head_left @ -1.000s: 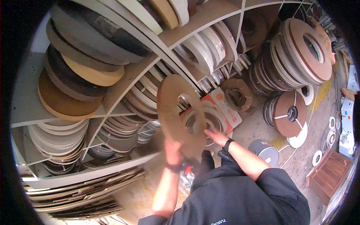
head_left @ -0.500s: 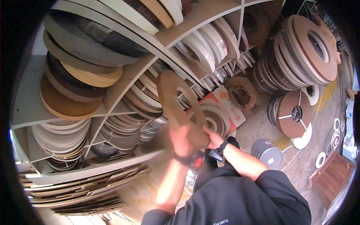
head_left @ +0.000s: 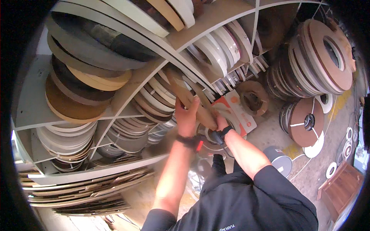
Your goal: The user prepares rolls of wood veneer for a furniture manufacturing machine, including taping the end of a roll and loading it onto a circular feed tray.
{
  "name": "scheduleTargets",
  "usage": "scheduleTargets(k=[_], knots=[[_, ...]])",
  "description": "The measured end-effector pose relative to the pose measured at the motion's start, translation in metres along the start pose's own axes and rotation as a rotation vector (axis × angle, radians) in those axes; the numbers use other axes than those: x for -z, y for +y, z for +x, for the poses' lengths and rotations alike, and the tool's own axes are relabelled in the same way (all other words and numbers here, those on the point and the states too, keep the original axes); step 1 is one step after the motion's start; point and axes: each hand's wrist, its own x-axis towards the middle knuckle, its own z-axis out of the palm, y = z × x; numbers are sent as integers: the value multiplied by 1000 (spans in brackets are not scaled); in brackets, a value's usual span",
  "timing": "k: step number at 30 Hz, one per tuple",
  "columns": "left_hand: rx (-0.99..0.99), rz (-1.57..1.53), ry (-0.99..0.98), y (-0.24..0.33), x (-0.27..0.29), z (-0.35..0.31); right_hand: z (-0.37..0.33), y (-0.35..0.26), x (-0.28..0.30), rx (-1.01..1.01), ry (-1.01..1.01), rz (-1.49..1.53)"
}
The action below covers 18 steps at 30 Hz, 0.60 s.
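Observation:
A brown roll of edge banding is tilted in front of me, gripped at its near end between my two hands. My left hand wraps the left side, thumb over the band. On the right side, my right hand holds the near edge, its fingers partly hidden. The roll's far end reaches the opening of a shelf compartment, beside a row of upright beige and brown rolls. How far inside it sits I cannot tell.
A grey shelf rack full of rolls fills the left. An orange and white box and a wrapped brown roll are beyond my right hand. More rolls and a grey bucket stand on the floor at right. Thin boards lie stacked below.
Both hands have moved away from me with the roll, carrying it toward the shelf. The roll has turned more edge-on, and my arms are stretched further out.

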Motion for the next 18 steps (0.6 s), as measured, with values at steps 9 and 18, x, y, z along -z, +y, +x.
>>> scheduleTargets(k=[9,18], knots=[[-421,982,-40,-21,46,-72,-65,-6,-68,-66,103,667],[-733,1238,49,-25,17,51,22,-22,-51,-15,31,373]])
